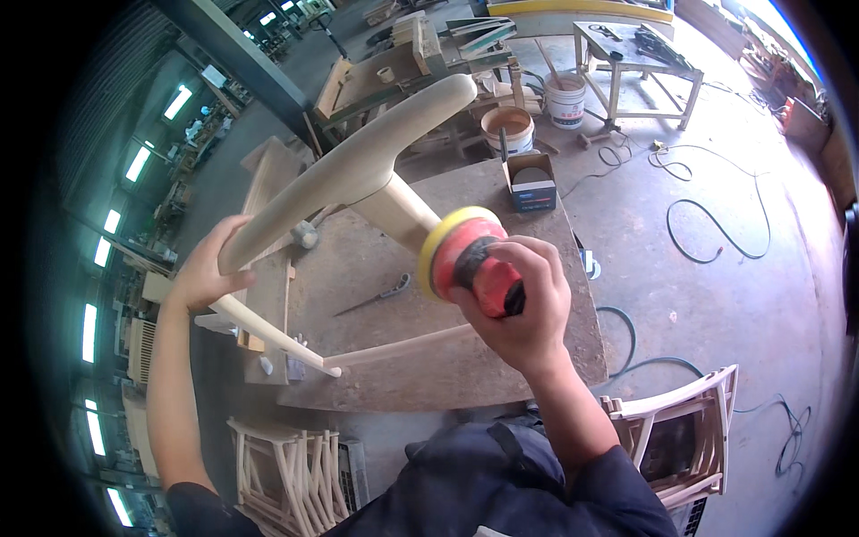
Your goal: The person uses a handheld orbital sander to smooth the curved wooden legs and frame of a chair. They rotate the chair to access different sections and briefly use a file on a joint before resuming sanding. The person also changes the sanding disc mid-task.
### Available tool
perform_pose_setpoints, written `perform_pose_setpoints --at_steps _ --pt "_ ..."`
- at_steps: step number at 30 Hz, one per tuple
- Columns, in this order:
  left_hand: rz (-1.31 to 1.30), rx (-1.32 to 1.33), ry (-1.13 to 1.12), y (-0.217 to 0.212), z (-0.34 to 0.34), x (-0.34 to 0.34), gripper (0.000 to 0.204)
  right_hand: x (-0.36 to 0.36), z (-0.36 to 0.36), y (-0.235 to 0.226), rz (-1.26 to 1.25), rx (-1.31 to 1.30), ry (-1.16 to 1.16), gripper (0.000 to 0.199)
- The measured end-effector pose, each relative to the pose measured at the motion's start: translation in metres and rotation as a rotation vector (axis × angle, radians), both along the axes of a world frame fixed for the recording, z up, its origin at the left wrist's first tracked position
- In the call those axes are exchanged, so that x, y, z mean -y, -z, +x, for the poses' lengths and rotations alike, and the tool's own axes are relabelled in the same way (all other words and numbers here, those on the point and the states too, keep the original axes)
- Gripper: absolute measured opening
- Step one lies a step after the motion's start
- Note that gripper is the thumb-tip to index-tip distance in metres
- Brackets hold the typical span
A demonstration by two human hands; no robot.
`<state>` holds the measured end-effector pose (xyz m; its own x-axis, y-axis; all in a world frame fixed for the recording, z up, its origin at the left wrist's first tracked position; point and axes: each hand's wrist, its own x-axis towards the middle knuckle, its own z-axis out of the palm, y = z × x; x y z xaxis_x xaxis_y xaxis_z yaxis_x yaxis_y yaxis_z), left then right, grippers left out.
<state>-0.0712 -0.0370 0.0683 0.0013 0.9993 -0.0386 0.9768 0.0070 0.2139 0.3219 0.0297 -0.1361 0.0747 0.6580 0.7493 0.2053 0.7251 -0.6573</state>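
A pale wooden chair frame (358,174) with a broad curved top rail is tilted over the workbench (403,380). My left hand (206,268) is closed round the near left end of that rail. In my right hand (532,313) is a red and black handheld sander (479,259) with a yellow pad. The pad stands on edge against or very close to the wooden upright (398,213) under the rail; whether they touch I cannot tell. Below the frame a thin-bladed tool with a grey handle (394,288) lies on the bench.
An open box (534,194) with round discs sits at the bench's far right corner. Beyond stand two buckets (565,106) and a small metal-legged table (640,63). Hoses (676,234) loop over the floor at right. Slatted wooden frames (286,470) stand near me on both sides.
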Motion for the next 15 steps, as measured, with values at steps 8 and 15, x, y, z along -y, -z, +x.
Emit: perform_pose_setpoints --at_steps 8,15 --pt "0.352 0.098 0.198 0.025 0.123 -0.077 0.061 -0.008 -0.033 -0.021 0.248 0.213 0.08 0.041" --pt "0.455 0.044 0.109 0.03 0.137 -0.075 0.058 -0.012 -0.037 -0.054 0.279 0.287 0.121 0.043"
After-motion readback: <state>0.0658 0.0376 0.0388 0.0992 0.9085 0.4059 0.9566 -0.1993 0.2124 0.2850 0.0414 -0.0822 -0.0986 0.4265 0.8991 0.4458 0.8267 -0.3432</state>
